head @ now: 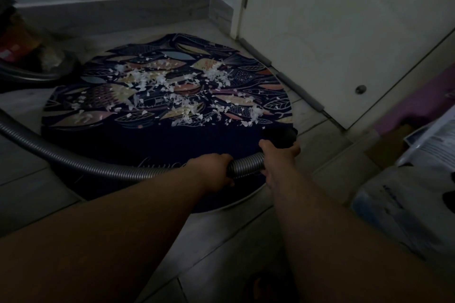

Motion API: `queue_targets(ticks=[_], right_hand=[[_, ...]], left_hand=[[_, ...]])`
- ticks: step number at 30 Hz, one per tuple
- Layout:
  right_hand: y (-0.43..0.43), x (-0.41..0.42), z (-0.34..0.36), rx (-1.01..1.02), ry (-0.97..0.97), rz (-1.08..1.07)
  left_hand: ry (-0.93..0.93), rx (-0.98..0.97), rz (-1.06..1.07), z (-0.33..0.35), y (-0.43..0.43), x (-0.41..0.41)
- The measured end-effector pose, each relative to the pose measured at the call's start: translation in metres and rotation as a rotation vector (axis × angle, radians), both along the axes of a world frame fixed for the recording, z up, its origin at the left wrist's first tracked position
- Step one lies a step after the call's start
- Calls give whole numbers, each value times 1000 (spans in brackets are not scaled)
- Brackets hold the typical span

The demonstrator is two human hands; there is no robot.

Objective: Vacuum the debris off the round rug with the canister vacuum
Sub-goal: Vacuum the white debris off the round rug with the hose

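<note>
A round dark rug with a fish and leaf pattern lies on the tiled floor. White paper scraps are strewn over its far half; the near half looks bare. A grey ribbed vacuum hose curves in from the left across the rug's near edge. My left hand grips the hose. Just to its right, my right hand grips the hose end behind the black nozzle, which sits at the rug's right edge near the closest scraps. The dark canister vacuum stands at the far left, partly out of view.
A white door with a floor stop stands close on the right of the rug. Walls and skirting close off the back. Papers and plastic-wrapped packs pile up at the right. A foot shows at the bottom.
</note>
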State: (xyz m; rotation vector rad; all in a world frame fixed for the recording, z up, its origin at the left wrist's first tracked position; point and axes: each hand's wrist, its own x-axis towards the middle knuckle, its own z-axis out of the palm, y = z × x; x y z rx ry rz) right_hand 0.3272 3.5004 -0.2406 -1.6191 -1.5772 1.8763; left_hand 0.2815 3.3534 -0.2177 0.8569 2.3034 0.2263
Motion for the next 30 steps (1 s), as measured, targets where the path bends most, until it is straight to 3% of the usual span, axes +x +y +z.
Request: queue_targets(ticks=[30], right_hand=[[-43,-29,4,-88,-30,345]], left_hand=[[33,-52,96,9,-57,-1]])
